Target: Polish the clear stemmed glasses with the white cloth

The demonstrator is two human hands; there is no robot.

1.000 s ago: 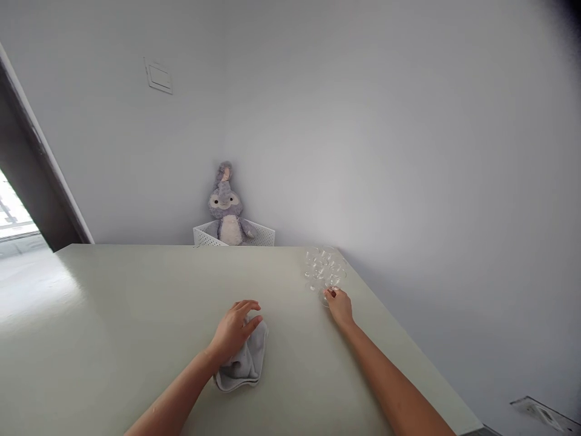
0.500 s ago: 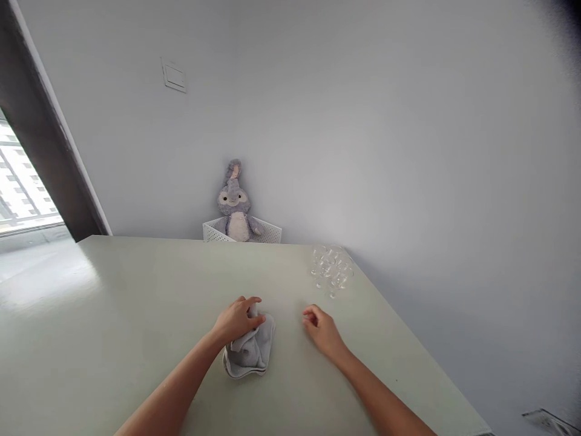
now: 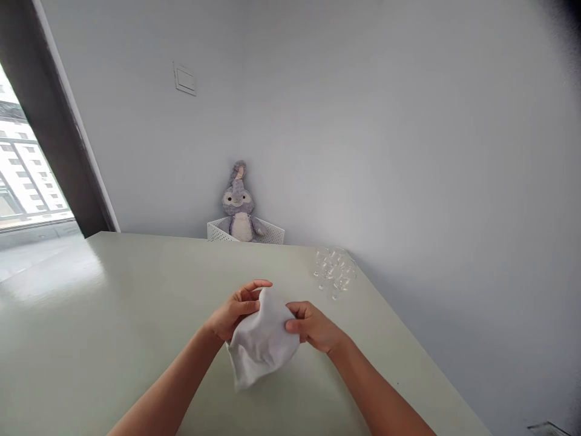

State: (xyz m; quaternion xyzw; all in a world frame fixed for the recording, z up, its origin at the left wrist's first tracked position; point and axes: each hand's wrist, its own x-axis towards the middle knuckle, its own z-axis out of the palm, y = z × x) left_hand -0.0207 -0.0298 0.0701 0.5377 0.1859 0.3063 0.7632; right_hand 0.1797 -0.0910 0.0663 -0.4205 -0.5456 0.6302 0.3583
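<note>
A pale grey-white cloth (image 3: 267,336) hangs between my two hands just over the table, its lower edge drooping and slightly blurred. My left hand (image 3: 238,309) pinches its upper left part between thumb and fingers, with the index finger stretched out past the top corner. On the other side, my right hand (image 3: 311,324) grips the cloth's right edge, thumb on the near face. The fingers behind the cloth are partly hidden.
Several small clear stemmed glasses (image 3: 334,272) cluster at the far right corner of the pale green table (image 3: 149,303). Behind the far edge, a grey plush rabbit (image 3: 240,215) sits in a white perforated basket (image 3: 275,234). A wall (image 3: 431,181) runs along the right side.
The cloth has come up off the table and opened out somewhat. My right hand, empty before, has moved left and taken hold of its right edge. My view has shifted slightly.
</note>
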